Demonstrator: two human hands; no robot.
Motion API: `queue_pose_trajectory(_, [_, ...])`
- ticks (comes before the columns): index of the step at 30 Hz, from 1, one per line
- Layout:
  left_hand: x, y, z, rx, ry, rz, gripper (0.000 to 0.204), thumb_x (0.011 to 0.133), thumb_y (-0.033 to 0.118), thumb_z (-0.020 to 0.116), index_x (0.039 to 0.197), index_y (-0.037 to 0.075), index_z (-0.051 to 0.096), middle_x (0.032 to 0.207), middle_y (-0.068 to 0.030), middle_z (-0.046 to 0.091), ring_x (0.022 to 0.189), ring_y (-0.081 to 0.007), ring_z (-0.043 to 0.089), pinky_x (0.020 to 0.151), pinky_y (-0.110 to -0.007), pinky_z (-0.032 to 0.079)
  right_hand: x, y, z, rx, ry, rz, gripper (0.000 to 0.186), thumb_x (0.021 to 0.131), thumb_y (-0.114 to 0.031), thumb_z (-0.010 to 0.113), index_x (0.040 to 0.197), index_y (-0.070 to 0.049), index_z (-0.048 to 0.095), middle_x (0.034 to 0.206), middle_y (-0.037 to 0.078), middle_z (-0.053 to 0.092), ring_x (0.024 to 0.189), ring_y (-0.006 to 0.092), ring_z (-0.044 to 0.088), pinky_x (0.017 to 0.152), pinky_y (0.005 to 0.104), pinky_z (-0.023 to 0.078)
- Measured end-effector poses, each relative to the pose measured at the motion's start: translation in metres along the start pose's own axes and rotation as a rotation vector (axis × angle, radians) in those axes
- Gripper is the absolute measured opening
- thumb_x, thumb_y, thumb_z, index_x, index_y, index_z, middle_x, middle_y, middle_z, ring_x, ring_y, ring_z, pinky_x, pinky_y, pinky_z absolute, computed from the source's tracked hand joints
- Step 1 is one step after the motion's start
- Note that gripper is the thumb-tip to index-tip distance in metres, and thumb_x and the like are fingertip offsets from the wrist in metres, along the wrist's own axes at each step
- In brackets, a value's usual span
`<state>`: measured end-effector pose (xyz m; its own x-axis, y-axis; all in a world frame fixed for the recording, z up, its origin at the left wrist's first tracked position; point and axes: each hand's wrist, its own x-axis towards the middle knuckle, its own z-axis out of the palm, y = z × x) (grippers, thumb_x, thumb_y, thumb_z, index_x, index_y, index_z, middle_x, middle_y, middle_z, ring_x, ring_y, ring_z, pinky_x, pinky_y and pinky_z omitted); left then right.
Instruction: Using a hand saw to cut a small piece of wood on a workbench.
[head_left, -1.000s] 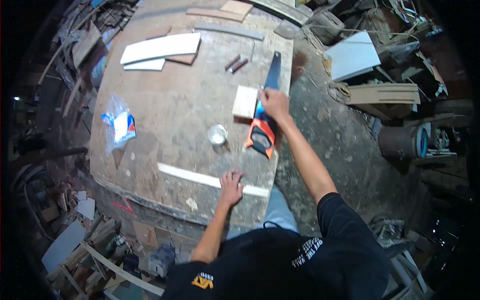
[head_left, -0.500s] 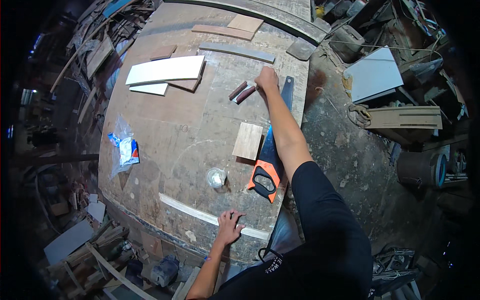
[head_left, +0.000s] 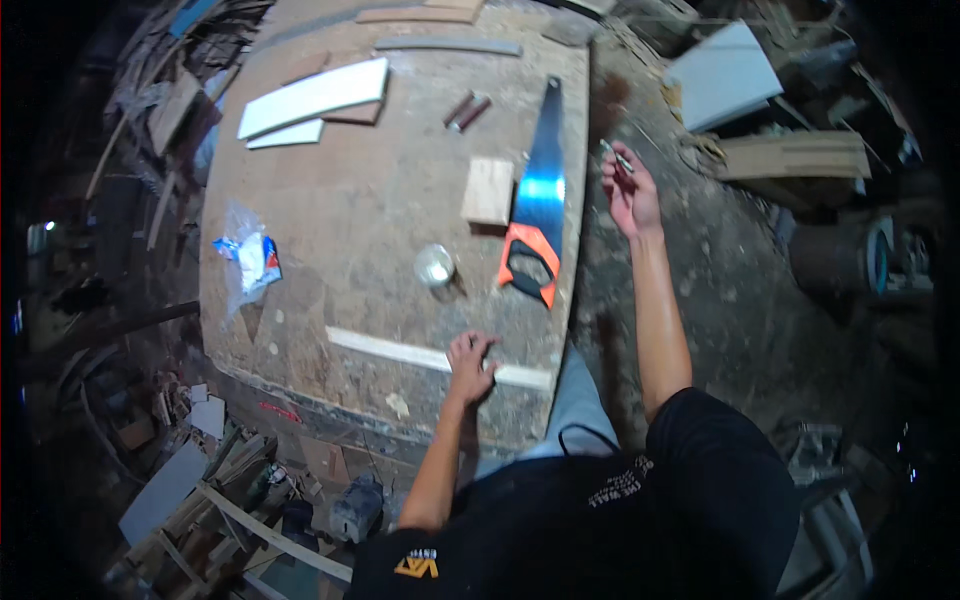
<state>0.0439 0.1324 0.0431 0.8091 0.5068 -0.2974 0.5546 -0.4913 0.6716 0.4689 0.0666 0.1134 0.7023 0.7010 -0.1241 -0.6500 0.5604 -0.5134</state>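
One pale strip (head_left: 388, 347) lay near the front edge of the table (head_left: 335, 220) under the left hand (head_left: 471, 372), whose loosely spread fingers seemed best pressed flat for steadiness, while the right hand (head_left: 633, 198) clasped a small, slim object (head_left: 622, 163) off to the right.

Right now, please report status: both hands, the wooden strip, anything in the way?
Left hand on pale wooden strip. Right hand right of table, holding small slim object, kind unclear. Saw, clear cup beyond strip, not on it.
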Motion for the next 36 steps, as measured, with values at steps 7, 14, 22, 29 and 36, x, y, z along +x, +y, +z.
queue_pose_trajectory(7, [0.015,0.016,0.000,0.015,0.032,0.224,0.035,0.067,0.023,0.074,0.102,0.019,0.071,0.104,-0.0044,0.063,0.112,-0.0274,0.055,0.093,-0.045,0.036,-0.315,0.044,-0.008,-0.167,0.431,0.101,0.014,0.099,-0.019,0.063,0.107,-0.009,0.058,0.092,0.006,0.065,0.078,0.0134,0.063,0.055,0.0203,0.049])
queue_pose_trajectory(14, [0.000,0.011,0.046,0.169,-0.139,0.458,0.036,0.070,0.037,0.082,0.099,0.019,0.073,0.104,-0.0028,0.063,0.107,-0.0274,0.054,0.094,-0.047,0.034,-0.404,0.140,-0.007,-0.700,0.474,0.076,0.025,0.103,-0.022,0.053,0.102,0.001,0.063,0.073,0.009,0.066,0.064,0.0155,0.066,0.054,0.0246,0.054])
queue_pose_trajectory(22, [0.029,0.039,0.037,-0.084,0.179,0.339,0.033,0.075,0.030,0.080,0.103,0.014,0.071,0.103,-0.0056,0.063,0.104,-0.0273,0.056,0.088,-0.043,0.041,-0.381,0.165,-0.034,-0.665,0.531,-0.073,0.017,0.098,-0.011,0.060,0.109,0.001,0.062,0.090,0.010,0.071,0.081,0.0185,0.072,0.063,0.0273,0.059])
queue_pose_trajectory(29, [0.095,0.083,0.027,0.226,0.436,0.244,0.050,0.072,0.035,0.083,0.114,0.013,0.066,0.115,-0.0100,0.059,0.110,-0.0316,0.054,0.092,-0.048,0.042,-0.381,0.158,-0.041,-0.717,0.594,0.040,0.018,0.100,-0.016,0.060,0.110,-0.002,0.064,0.091,0.009,0.071,0.078,0.0165,0.071,0.061,0.0249,0.055])
queue_pose_trajectory(36, [0.127,0.084,0.031,0.640,0.125,0.559,0.054,0.076,0.049,0.077,0.110,0.008,0.065,0.111,-0.0096,0.060,0.111,-0.0289,0.052,0.094,-0.046,0.041,-0.398,0.151,-0.050,-0.733,0.626,0.081,0.018,0.100,-0.018,0.060,0.108,-0.003,0.065,0.091,0.009,0.071,0.074,0.0146,0.070,0.060,0.0246,0.054])
